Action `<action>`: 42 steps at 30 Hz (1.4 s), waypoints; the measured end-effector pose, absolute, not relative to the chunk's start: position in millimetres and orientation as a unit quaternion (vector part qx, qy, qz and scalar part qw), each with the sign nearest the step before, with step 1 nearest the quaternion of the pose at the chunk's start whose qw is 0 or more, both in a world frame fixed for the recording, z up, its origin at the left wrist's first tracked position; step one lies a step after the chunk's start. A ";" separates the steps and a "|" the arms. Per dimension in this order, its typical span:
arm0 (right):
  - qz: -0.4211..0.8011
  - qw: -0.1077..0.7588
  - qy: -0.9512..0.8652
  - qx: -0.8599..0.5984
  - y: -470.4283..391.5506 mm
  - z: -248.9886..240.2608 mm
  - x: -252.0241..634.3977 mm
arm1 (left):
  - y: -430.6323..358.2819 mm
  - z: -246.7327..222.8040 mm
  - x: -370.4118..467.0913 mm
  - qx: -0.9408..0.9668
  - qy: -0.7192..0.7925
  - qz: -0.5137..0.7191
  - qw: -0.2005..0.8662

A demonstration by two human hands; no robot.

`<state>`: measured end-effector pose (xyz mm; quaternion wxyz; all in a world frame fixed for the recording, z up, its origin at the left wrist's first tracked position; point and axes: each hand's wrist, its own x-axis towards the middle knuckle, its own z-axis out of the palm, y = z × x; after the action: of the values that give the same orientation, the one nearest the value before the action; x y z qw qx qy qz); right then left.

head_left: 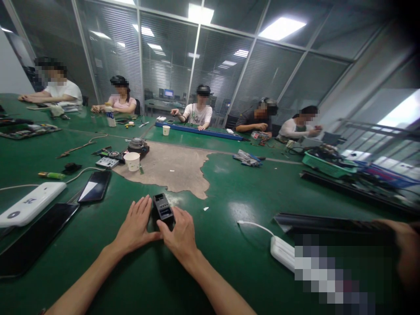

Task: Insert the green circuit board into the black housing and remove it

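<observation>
A small black box-shaped device point(162, 206) with several slots and openings on its upper face sits on the green tabletop point(226, 271) in front of me. My right hand point(180, 229) grips its near right side, thumb at the near end and fingers along the right. What kind of device it is, I cannot make out. On the other side, my left hand point(137, 225) lies open with fingers stretched forward, close beside the box; its thumb reaches toward the near end. The box's underside is hidden.
At left lie phones point(95, 187), a white power bank point(34, 202) and a large black tablet-like slab point(42, 236). Paper cups point(132, 161) and dismantled parts stand ahead. Several co-workers sit across the table. At right are a white cabled device point(284, 253), a black strip and a green basket point(324, 165).
</observation>
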<state>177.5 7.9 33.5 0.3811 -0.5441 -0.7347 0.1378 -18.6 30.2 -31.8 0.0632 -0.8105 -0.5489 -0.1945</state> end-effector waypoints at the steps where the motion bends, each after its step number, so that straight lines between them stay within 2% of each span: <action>1: 0.139 0.391 -0.735 -0.537 8.7 38.6 178.7 | 29.8 -31.3 -18.1 -0.809 -0.551 -0.194 0.064; 8: 0.124 0.428 -0.727 -0.522 18.0 55.8 205.9 | 28.5 -27.8 -15.1 -0.804 -0.562 -0.184 0.063; 17: 0.081 0.377 -0.700 -0.601 24.8 15.1 234.3 | 27.0 -21.9 -12.1 -0.808 -0.562 -0.172 0.052; 27: 0.061 0.338 -0.700 -0.626 24.2 3.6 240.0 | 25.7 -17.2 -9.2 -0.807 -0.566 -0.161 0.051; 36: 0.055 0.344 -0.700 -0.624 23.0 3.7 238.0 | 24.4 -16.1 -9.5 -0.805 -0.568 -0.163 0.048; 42: 0.062 0.383 -0.692 -0.609 24.1 22.0 229.4 | 24.7 -19.9 -11.8 -0.806 -0.562 -0.178 0.049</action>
<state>229.4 24.1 22.0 0.3831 -0.6093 -0.6915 0.0615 -11.8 24.7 -19.9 0.0491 -0.8059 -0.5624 -0.1783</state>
